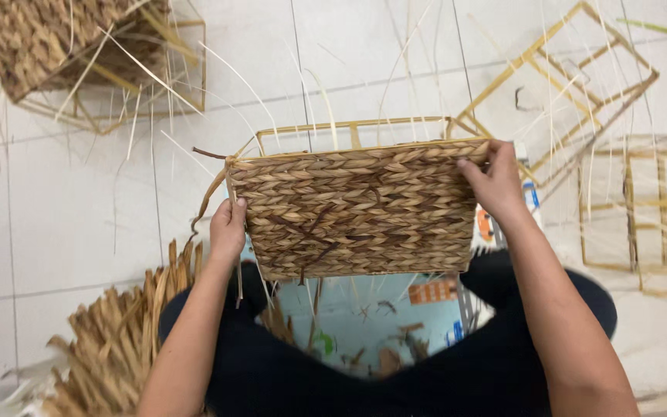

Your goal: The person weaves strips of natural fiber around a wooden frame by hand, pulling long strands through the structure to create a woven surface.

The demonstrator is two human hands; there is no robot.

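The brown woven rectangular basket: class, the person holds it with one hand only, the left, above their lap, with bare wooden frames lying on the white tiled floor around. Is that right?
Not quite. In the head view both hands hold the brown woven rectangular basket: the left hand takes its left edge and the right hand its upper right corner. The rest stands: it is above the lap, and bare wooden frames lie on the white tiled floor.

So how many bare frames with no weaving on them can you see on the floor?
2 for certain: one tilted frame at upper right, one flat frame at the right edge. Loose strips cross them, so another could be hidden; the frames under both woven baskets aren't counted.
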